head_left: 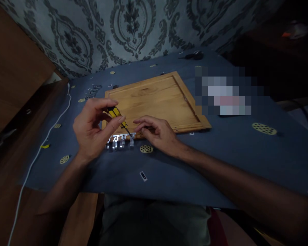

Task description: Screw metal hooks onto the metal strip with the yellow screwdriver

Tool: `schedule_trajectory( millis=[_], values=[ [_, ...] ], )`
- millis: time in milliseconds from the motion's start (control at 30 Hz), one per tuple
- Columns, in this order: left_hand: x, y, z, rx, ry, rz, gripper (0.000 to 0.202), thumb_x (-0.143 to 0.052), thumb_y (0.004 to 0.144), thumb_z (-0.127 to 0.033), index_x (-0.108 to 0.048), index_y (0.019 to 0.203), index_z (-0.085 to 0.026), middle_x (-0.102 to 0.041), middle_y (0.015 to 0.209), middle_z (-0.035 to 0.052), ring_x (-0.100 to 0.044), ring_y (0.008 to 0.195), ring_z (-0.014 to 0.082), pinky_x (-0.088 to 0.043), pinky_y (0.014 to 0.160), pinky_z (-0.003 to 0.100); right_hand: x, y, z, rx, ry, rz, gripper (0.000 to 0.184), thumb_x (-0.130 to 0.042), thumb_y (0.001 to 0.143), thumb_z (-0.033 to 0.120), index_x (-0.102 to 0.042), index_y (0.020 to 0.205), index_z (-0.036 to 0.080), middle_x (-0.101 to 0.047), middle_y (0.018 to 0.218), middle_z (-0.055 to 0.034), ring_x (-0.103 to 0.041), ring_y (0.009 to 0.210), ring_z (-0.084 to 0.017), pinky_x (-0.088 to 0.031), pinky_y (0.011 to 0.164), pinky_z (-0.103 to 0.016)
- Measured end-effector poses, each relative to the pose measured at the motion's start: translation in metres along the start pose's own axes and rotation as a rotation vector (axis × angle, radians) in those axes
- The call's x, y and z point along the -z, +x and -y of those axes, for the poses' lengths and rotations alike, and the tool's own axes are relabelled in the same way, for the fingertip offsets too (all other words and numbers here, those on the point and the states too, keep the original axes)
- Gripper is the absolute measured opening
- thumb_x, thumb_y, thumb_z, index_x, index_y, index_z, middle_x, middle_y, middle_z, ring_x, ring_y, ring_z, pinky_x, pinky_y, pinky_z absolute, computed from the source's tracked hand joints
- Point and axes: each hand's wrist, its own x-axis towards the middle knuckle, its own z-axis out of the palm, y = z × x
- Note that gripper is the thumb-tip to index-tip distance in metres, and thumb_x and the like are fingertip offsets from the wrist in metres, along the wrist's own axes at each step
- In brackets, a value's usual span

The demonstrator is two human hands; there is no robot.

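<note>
My left hand [94,128] is closed around the yellow and black handle of a screwdriver [116,114]. Its shaft slants down to the right, and the tip meets a metal hook [131,139] at the near edge of a framed wooden board [154,99]. To the left of that hook, several similar shiny hooks [115,141] line the same edge, partly behind my left hand. My right hand [159,133] is beside the screwdriver tip with its fingers bent and close together over the board's edge. Whether it pinches anything small cannot be made out.
A dark blue patterned cloth [174,181] covers the table. Small metal pieces [93,90] lie at the back left, and a dark object [195,55] at the back right. A white cable [45,141] runs down the left side. Patterned fabric [130,27] rises behind; a blurred patch hides the right.
</note>
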Motion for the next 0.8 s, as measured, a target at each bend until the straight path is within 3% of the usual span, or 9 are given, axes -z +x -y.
schedule_trajectory(
  millis=[233, 367, 600, 800],
  values=[
    [0.0017, -0.0029, 0.0030, 0.026, -0.041, 0.023, 0.034, -0.087, 0.082, -0.032, -0.074, 0.112, -0.031, -0.072, 0.097, -0.0015, -0.068, 0.074, 0.0111, -0.062, 0.063, 0.023, -0.0005, 0.0006, -0.0008, 0.004, 0.001, 0.000, 0.035, -0.053, 0.087, 0.009, -0.071, 0.116, 0.015, -0.080, 0.093, -0.0058, -0.073, 0.076, -0.016, -0.055, 0.067, -0.026],
    [0.0036, -0.0046, 0.0049, 0.052, -0.074, 0.062, 0.032, -0.083, 0.086, -0.025, -0.073, 0.116, -0.034, -0.073, 0.102, -0.0013, -0.071, 0.082, 0.0133, -0.064, 0.068, 0.025, 0.0005, 0.0009, 0.0012, 0.019, -0.006, 0.010, 0.034, -0.053, 0.087, 0.010, -0.071, 0.116, 0.014, -0.080, 0.093, -0.0062, -0.072, 0.075, -0.016, -0.054, 0.067, -0.027],
    [0.0044, -0.0033, 0.0016, 0.083, -0.107, 0.124, 0.027, -0.076, 0.092, -0.025, -0.071, 0.117, -0.036, -0.073, 0.104, 0.0004, -0.074, 0.088, 0.0165, -0.066, 0.069, 0.030, -0.0001, 0.0006, -0.0004, 0.020, 0.000, 0.002, 0.032, -0.054, 0.087, 0.011, -0.071, 0.114, 0.016, -0.080, 0.092, -0.0047, -0.072, 0.075, -0.015, -0.054, 0.067, -0.027],
    [0.0052, -0.0023, 0.0010, 0.097, -0.044, -0.002, 0.023, -0.078, 0.091, -0.035, -0.070, 0.113, -0.034, -0.071, 0.100, 0.0012, -0.073, 0.086, 0.0173, -0.064, 0.063, 0.030, 0.0000, -0.0006, 0.0001, 0.008, 0.004, -0.001, 0.034, -0.053, 0.086, 0.010, -0.072, 0.114, 0.016, -0.080, 0.092, -0.0047, -0.070, 0.071, -0.014, -0.052, 0.065, -0.026]
  ],
)
